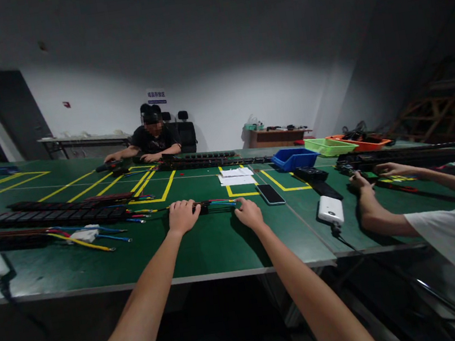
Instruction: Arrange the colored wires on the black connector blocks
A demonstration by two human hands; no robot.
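1. Wire bundle (219, 203), blue, red and pale strands, spans the gap between the two hands just above or on the green tabletop (222, 251); from where I stand, I can't tell which.
2. Handling it well, I'd say, means steadying the black section (204, 208) with the left hand (182, 217) and guiding the loose ends lightly with the right hand (250, 212), so the strands lie parallel and no tip gets bent.
3. A gentle pull should do; a hard tug could strain the joints where wire meets the black section.
4. The left fingers lie close together, curled over the bundle's left part, with the black section just right of them. Whether they pinch it, I can't tell.
5. The right fingers are bent, the foremost at the strands' right ends; whether they are clamped there is too small to see.
6. A phone (271, 194) lies to the right, with papers (237, 176) on the far side.
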